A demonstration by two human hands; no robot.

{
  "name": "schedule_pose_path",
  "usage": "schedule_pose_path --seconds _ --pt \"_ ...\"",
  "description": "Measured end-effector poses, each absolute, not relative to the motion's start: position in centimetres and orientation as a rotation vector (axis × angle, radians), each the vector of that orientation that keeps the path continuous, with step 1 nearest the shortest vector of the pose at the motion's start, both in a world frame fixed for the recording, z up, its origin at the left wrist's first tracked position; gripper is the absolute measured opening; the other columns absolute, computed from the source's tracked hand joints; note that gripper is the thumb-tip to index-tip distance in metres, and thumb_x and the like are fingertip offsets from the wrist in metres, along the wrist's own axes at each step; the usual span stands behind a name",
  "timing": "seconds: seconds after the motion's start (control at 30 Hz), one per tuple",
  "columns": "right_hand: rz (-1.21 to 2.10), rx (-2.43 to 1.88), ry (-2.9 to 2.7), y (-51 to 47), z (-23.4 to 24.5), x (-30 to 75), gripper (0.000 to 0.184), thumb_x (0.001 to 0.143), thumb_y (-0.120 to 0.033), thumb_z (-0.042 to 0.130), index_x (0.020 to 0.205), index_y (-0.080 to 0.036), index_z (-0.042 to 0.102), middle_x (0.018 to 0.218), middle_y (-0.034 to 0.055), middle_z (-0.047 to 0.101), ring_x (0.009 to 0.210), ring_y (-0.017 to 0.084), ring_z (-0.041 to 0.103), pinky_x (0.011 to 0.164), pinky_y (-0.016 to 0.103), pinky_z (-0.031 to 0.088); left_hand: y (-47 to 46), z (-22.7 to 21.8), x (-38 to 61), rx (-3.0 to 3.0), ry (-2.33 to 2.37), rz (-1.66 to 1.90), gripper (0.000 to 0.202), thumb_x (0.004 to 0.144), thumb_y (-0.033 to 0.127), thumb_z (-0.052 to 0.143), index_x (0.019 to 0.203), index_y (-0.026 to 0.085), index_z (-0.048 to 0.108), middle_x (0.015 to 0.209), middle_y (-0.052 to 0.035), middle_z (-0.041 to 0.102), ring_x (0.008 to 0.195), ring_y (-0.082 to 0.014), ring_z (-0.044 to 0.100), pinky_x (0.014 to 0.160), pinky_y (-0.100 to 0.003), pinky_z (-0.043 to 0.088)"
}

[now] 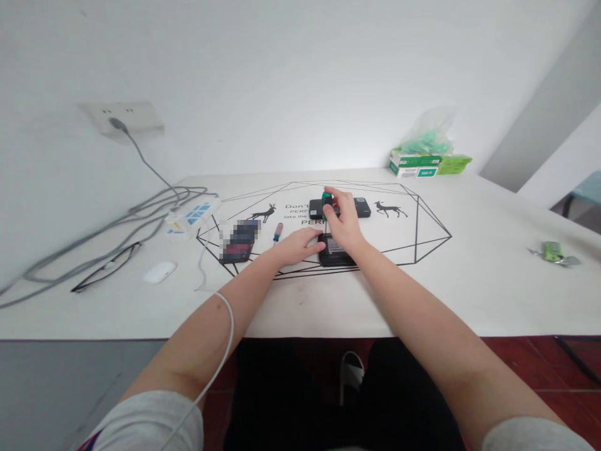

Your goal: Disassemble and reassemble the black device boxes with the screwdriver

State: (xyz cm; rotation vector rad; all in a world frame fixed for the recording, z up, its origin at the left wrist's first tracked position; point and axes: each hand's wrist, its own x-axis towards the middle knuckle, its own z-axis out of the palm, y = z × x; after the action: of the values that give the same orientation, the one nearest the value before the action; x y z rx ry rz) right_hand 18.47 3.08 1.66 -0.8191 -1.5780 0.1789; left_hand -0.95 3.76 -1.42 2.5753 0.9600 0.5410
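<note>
My right hand [345,219] is closed around a small green object [327,200], held just above the middle of the white table [469,275]. Under that hand lies a flat black device [335,254] with a grey label. My left hand [297,245] rests flat on the table, fingers stretched out and touching the left edge of that black device. A second black device [361,207] lies behind my right hand, partly hidden by it.
A small screwdriver [277,232] and a phone [239,241] lie left of my hands. Further left are a white earbud case [159,272], glasses [106,268] and a power strip [192,216] with grey cables. Green boxes [422,164] stand at the back right; a green item [553,252] lies far right.
</note>
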Motion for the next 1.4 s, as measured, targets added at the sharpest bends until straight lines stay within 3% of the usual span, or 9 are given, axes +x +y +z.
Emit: schedule_pose_path --seconds 0.17,0.37,0.63,0.9,1.07,1.2,1.4 --pt "0.285 -0.774 -1.576 3.8 1.4 18.8 0.034 0.104 -0.036 0.049 0.135 -0.028 0.059 0.127 0.0103 0.069 0.104 0.025 0.066 0.097 0.047 0.057 3.9 -1.6 -0.9 2.565 0.999 0.553 0.055 0.105 0.059 0.048 0.140 0.019 0.063 0.138 -0.0146 0.069 0.127 -0.0331 0.064 0.115 -0.050 0.047" --pt "0.382 -0.766 -1.582 3.5 1.2 18.6 0.038 0.096 -0.041 0.066 0.130 -0.027 0.061 0.120 0.0083 0.073 0.089 0.022 0.067 0.083 0.042 0.060 3.3 -1.0 -0.8 2.568 1.001 0.511 0.055 0.105 0.055 0.047 0.145 0.018 0.060 0.140 -0.0148 0.068 0.129 -0.0325 0.063 0.116 -0.049 0.047" --pt "0.415 -0.722 -1.597 2.8 1.9 18.6 0.036 0.106 -0.043 0.047 0.133 -0.029 0.066 0.126 0.0062 0.074 0.106 0.023 0.069 0.101 0.046 0.058 3.4 -1.1 -0.9 2.573 1.021 0.518 0.056 0.104 0.057 0.049 0.143 0.018 0.061 0.141 -0.0158 0.067 0.128 -0.0338 0.062 0.115 -0.051 0.047" --pt "0.276 -0.788 -1.599 3.4 1.6 18.7 0.037 0.098 -0.044 0.063 0.131 -0.028 0.065 0.108 0.0068 0.068 0.088 0.022 0.062 0.090 0.045 0.058 3.5 -1.1 -1.1 2.569 0.971 0.548 0.051 0.105 0.055 0.049 0.140 0.020 0.062 0.139 -0.0142 0.068 0.128 -0.0317 0.063 0.115 -0.049 0.047" --pt "0.307 -0.767 -1.599 3.4 1.6 18.8 0.036 0.103 -0.048 0.056 0.132 -0.030 0.066 0.104 0.0063 0.068 0.088 0.023 0.062 0.088 0.044 0.058 3.2 -0.9 -1.0 2.578 1.034 0.511 0.055 0.105 0.057 0.048 0.141 0.018 0.062 0.139 -0.0148 0.068 0.127 -0.0317 0.063 0.114 -0.047 0.048" --pt "0.292 -0.775 -1.583 3.6 1.7 19.0 0.034 0.102 -0.043 0.056 0.131 -0.028 0.065 0.104 0.0070 0.066 0.087 0.023 0.062 0.086 0.044 0.057 3.2 -1.0 -1.0 2.587 1.048 0.486 0.057 0.104 0.057 0.049 0.143 0.016 0.060 0.141 -0.0166 0.066 0.130 -0.0328 0.062 0.116 -0.047 0.046" --pt "0.289 -0.836 -1.506 3.8 1.8 19.2 0.031 0.091 -0.035 0.072 0.119 -0.028 0.062 0.099 0.0035 0.062 0.084 0.020 0.059 0.084 0.041 0.056 3.4 -1.1 -1.1 2.591 1.059 0.476 0.060 0.103 0.059 0.052 0.144 0.016 0.060 0.141 -0.0174 0.066 0.129 -0.0341 0.062 0.115 -0.048 0.047"
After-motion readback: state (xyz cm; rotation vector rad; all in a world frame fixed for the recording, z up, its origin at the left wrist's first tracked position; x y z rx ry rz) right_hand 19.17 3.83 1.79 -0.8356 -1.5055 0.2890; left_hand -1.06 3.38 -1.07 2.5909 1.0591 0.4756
